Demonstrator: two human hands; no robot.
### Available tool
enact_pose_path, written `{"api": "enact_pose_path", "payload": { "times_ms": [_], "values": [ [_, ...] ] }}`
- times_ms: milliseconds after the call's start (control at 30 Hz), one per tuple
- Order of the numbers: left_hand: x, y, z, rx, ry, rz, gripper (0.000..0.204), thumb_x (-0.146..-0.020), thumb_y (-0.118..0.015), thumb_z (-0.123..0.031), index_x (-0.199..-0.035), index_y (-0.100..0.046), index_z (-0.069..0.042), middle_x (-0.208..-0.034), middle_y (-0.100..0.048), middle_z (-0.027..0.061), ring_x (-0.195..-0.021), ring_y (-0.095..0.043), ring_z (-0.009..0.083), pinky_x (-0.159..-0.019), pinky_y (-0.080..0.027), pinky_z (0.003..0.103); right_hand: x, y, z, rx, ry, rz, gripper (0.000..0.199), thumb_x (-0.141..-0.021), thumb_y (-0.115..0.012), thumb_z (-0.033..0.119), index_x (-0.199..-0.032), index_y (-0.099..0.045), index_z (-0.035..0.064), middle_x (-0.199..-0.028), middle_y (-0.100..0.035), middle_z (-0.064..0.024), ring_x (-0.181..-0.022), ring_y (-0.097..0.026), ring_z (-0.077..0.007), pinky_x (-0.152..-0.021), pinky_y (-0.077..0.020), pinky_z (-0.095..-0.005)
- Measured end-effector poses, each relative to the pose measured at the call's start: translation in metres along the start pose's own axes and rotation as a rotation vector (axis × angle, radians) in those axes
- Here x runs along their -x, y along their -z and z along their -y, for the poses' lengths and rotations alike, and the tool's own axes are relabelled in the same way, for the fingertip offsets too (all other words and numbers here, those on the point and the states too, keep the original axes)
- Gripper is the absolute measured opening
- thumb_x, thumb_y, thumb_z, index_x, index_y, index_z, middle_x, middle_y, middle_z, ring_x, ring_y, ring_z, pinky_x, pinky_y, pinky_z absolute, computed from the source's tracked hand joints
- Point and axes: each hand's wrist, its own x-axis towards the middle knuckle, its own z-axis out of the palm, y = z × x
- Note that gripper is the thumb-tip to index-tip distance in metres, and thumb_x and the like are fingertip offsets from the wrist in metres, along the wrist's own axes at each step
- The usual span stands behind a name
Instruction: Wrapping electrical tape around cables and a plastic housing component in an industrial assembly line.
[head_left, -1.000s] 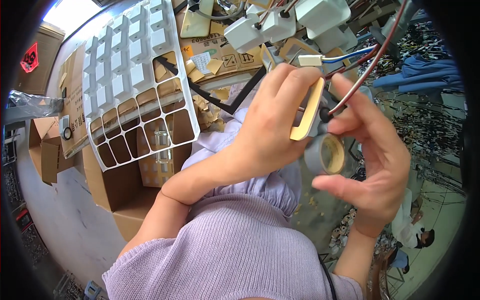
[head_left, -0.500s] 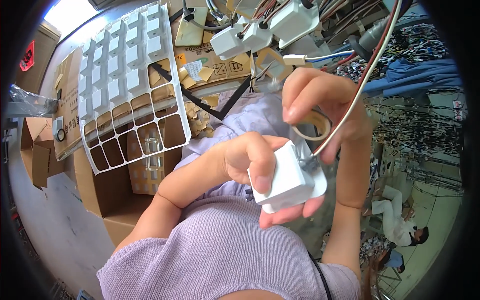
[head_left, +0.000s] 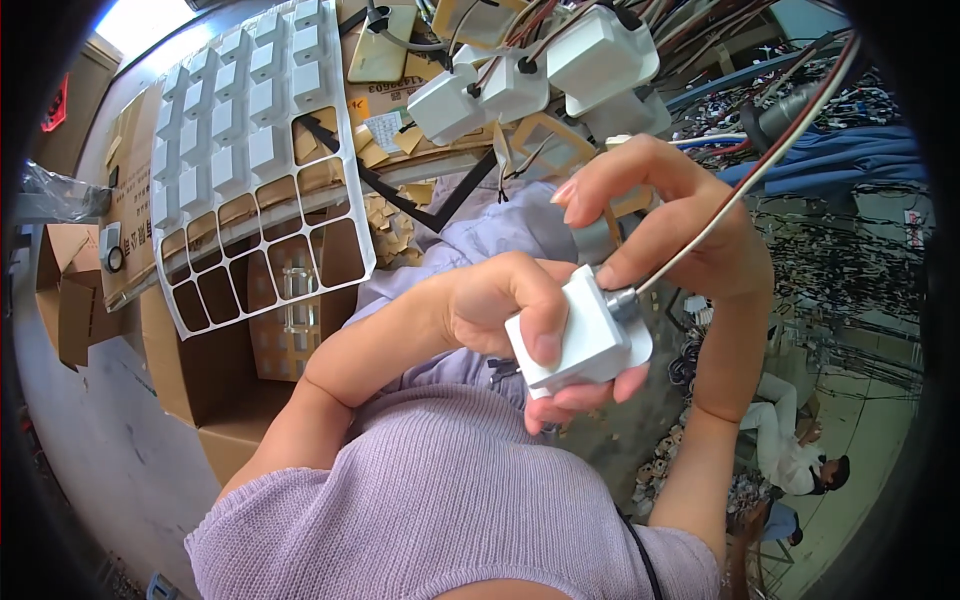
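My left hand (head_left: 520, 310) is closed round a white plastic box (head_left: 585, 335), thumb on its top face and fingers beneath its flange. A silvery, tape-like wrapping (head_left: 622, 303) covers the spot where a white and dark red cable (head_left: 690, 247) enters the box. The thumb of my right hand (head_left: 665, 215) touches the box beside this wrapping, while its index finger is bent and raised. A tan ring, apparently a roll of tape (head_left: 630, 203), shows partly within the right hand; the fingers hide most of it.
At left, a white grid tray (head_left: 270, 225) carries rows of pale boxes over cardboard. More white wired boxes (head_left: 600, 60) lie ahead, beside a phone (head_left: 382, 50) and a black angled strip (head_left: 430, 212). Dark cables (head_left: 830, 240) and a blue cloth (head_left: 850, 160) fill the right; another person (head_left: 800, 455) sits beyond.
My right hand has spread its thumb and index finger, with its thumb now at the wrapped cable entry. The tan ring has moved up and away from the box, which remains in my left hand.
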Motion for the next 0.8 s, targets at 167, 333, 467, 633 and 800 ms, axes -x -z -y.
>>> {"api": "enact_pose_path", "payload": {
  "times_ms": [167,333,467,633,800],
  "values": [
    [0.007,-0.003,-0.007,-0.328,-0.136,-0.425,0.059,-0.058,-0.062,-0.012,-0.109,-0.051,0.015,-0.076,-0.058,0.0165,-0.064,-0.06,0.0215,-0.059,-0.055,0.036,0.002,0.012,0.01,0.217,-0.157,0.072,0.02,-0.068,-0.066,-0.003,-0.086,-0.07,0.0054,-0.11,-0.054,-0.0108,-0.104,-0.055,-0.0252,-0.087,-0.0459,-0.0388],
    [0.01,0.0,-0.007,-0.75,-0.28,-0.702,0.045,-0.061,-0.067,-0.012,-0.103,-0.06,0.003,-0.08,-0.063,0.0084,-0.066,-0.062,0.0162,-0.063,-0.053,0.028,0.006,0.01,0.023,0.339,-0.425,0.066,0.029,-0.061,-0.064,-0.004,-0.088,-0.067,0.0051,-0.103,-0.053,-0.0059,-0.094,-0.053,-0.0191,-0.078,-0.0418,-0.0297],
    [0.013,0.003,-0.006,-0.903,-0.367,-0.855,0.041,-0.061,-0.066,-0.005,-0.102,-0.061,0.001,-0.084,-0.064,0.0067,-0.073,-0.063,0.0141,-0.07,-0.053,0.028,0.01,-0.002,0.031,0.432,-0.465,-0.062,0.031,-0.062,-0.072,0.003,-0.092,-0.065,0.0032,-0.097,-0.055,-0.0064,-0.092,-0.054,-0.0204,-0.08,-0.0427,-0.0293],
    [0.013,0.005,-0.002,-1.727,-0.726,-1.09,0.046,-0.064,-0.07,-0.003,-0.108,-0.057,0.002,-0.098,-0.063,0.0095,-0.086,-0.065,0.0205,-0.074,-0.052,0.032,0.019,-0.034,0.043,0.279,-0.688,-0.316,0.041,-0.07,-0.082,0.013,-0.104,-0.063,-0.0002,-0.096,-0.058,-0.0035,-0.091,-0.055,-0.0134,-0.084,-0.0452,-0.0285],
    [0.005,0.014,-0.001,-1.95,-0.862,-1.421,0.05,-0.067,-0.074,-0.008,-0.113,-0.056,0.001,-0.099,-0.062,0.0121,-0.089,-0.064,0.0245,-0.077,-0.05,0.032,0.013,-0.06,0.062,-0.418,-0.698,-0.637,0.054,-0.079,-0.077,0.009,-0.126,-0.054,-0.0033,-0.101,-0.058,-0.0035,-0.092,-0.053,-0.0107,-0.088,-0.0446,-0.0259]
  ]
}}
